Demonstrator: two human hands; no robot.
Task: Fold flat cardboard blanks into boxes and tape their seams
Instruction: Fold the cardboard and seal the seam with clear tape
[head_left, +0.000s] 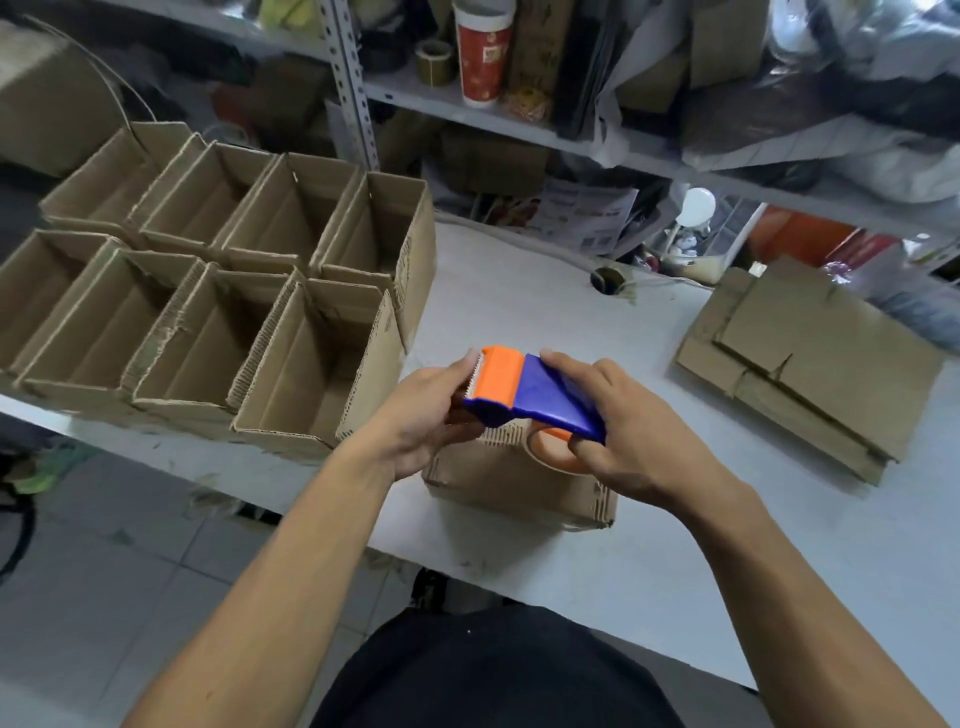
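Right now both hands grip the tape dispenser (535, 397) above the folded box (519, 486): left hand (426, 415) pinching the serrated end, right hand (623, 436) curled round the body. Fingers there could get nicked. Finished boxes (208, 291) crowd the left side; flat blanks (810, 374) wait right.
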